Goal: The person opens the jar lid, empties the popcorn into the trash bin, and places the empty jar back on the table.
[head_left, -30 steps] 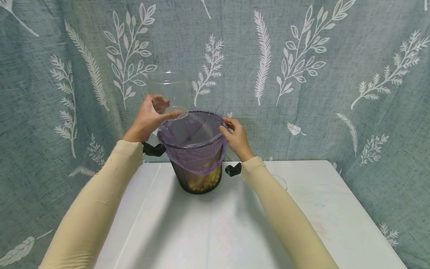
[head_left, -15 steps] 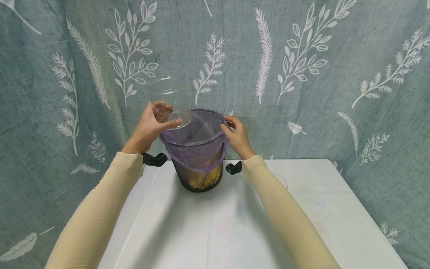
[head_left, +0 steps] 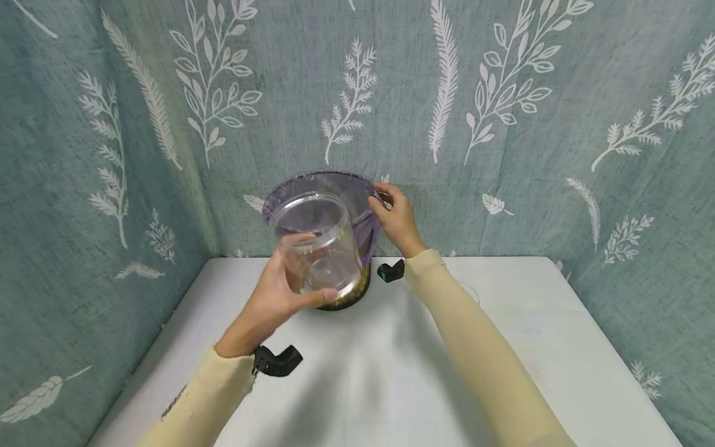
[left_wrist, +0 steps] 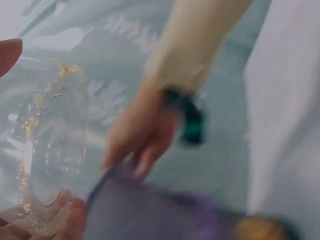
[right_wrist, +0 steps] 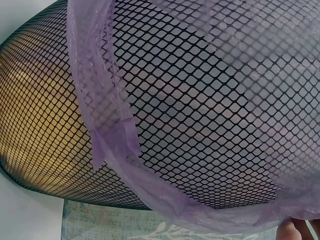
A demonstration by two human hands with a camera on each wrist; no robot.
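Observation:
My left hand grips a clear plastic jar by its lower side, with the open mouth tilted up. Yellowish crumbs cling around the jar's base in the left wrist view. Behind the jar stands a black mesh wastebasket lined with a purple bag; the jar hides much of it in the head view. Through the mesh, a yellow mass shows at the basket's bottom. My right hand pinches the basket's rim and the bag's edge on the right side.
The basket stands near the back of a white table, close to a grey-green leaf-print curtain. A thin clear ring-like outline lies on the table beside the right forearm.
My left hand has drawn the jar from over the basket's left rim down and toward me, so it is now in front of the basket. The right hand keeps its hold on the rim.

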